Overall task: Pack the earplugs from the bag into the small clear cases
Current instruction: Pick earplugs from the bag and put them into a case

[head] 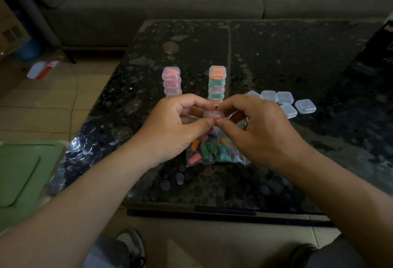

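The left hand (172, 127) and right hand (259, 131) pinch one small clear case (213, 115) between curled fingers (200, 124), pressing it closed, I judge. The bag (204, 161) of earplugs (207, 149) lies just beneath the fingers. A slip could knock the case into the filled stacks (217, 82) just beyond them.

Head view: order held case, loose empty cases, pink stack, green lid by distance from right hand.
1. held case, in right hand
2. loose empty cases, just right
3. pink stack, beyond left hand
4. green lid, far left
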`<action>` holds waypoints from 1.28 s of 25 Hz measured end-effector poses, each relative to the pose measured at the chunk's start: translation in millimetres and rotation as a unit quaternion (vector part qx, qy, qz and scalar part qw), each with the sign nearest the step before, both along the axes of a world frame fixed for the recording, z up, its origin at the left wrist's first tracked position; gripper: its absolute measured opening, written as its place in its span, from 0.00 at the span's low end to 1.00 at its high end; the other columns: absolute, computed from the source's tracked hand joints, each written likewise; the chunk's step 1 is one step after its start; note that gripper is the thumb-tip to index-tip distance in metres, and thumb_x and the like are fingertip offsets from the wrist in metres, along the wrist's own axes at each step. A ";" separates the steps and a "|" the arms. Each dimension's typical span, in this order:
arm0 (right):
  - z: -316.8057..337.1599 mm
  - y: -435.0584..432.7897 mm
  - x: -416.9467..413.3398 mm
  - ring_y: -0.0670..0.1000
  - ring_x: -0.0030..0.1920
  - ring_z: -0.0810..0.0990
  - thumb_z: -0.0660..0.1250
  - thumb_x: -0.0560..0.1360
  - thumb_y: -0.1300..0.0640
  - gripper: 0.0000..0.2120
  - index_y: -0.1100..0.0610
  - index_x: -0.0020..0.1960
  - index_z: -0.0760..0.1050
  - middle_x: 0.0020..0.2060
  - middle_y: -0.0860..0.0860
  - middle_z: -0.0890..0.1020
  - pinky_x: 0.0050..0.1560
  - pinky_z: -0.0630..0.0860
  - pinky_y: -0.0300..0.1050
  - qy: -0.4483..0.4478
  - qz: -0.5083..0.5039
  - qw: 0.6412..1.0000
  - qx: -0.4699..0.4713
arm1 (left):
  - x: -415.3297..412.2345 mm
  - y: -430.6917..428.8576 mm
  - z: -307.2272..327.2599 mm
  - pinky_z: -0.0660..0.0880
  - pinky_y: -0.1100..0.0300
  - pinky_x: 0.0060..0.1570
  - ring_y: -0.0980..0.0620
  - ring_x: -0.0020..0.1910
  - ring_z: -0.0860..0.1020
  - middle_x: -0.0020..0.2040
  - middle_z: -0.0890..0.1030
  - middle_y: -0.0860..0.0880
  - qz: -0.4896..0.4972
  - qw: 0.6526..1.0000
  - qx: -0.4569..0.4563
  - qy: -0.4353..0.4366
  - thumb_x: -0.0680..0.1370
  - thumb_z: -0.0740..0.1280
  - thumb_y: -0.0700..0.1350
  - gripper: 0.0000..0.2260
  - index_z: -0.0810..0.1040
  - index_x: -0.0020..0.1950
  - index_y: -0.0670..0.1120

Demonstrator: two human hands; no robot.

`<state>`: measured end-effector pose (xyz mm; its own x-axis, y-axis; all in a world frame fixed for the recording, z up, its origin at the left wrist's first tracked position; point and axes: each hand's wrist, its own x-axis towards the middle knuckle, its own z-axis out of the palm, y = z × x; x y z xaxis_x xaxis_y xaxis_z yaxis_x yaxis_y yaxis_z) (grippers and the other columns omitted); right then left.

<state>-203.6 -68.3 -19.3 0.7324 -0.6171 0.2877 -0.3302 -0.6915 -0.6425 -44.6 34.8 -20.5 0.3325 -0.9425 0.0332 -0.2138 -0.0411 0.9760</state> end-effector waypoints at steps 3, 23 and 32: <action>-0.9 -0.8 -0.1 0.41 0.45 0.80 0.71 0.76 0.51 0.07 0.50 0.54 0.81 0.45 0.42 0.81 0.44 0.78 0.38 0.003 0.001 1.000 -0.009 | 0.6 -0.4 -0.8 0.85 0.49 0.47 0.46 0.46 0.88 0.49 0.87 0.45 0.001 1.000 -0.001 -0.004 0.78 0.72 0.32 0.11 0.84 0.51 0.48; -2.2 -1.4 -0.6 0.43 0.45 0.80 0.72 0.76 0.55 0.05 0.51 0.52 0.81 0.45 0.44 0.81 0.44 0.78 0.40 0.001 0.016 1.000 -0.007 | 0.3 0.1 -3.0 0.85 0.51 0.46 0.47 0.44 0.87 0.47 0.87 0.46 0.007 1.000 -0.011 -0.016 0.76 0.72 0.30 0.13 0.84 0.49 0.49; -2.3 -0.9 -0.5 0.42 0.46 0.79 0.71 0.77 0.54 0.05 0.49 0.53 0.80 0.46 0.42 0.80 0.43 0.78 0.39 0.018 0.019 1.000 -0.003 | 0.0 -0.1 -2.7 0.85 0.55 0.45 0.49 0.43 0.88 0.46 0.88 0.47 0.002 1.000 -0.015 -0.019 0.76 0.72 0.30 0.14 0.84 0.47 0.50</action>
